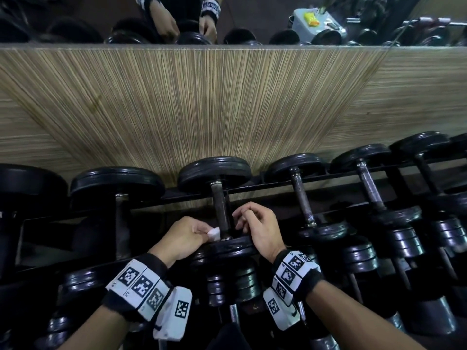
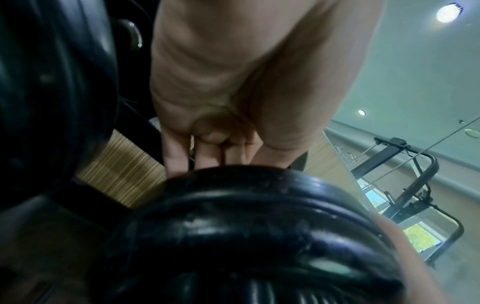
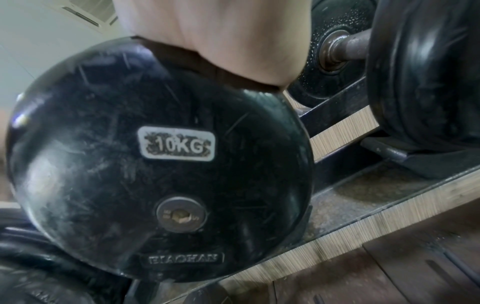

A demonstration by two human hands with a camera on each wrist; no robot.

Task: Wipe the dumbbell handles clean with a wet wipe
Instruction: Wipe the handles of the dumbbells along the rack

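Your left hand (image 1: pixel 183 236) pinches a white wet wipe (image 1: pixel 213 233) against the 10 kg dumbbell's handle (image 1: pixel 221 210). Your right hand (image 1: pixel 260 227) curls at the handle's other side; its grip is unclear.

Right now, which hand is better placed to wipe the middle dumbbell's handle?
Left. The left hand already pinches the wet wipe against the handle; the right hand holds no wipe.

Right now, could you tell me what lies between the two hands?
In the head view, the dumbbell handle stands between the left hand, holding the wipe, and the right hand.
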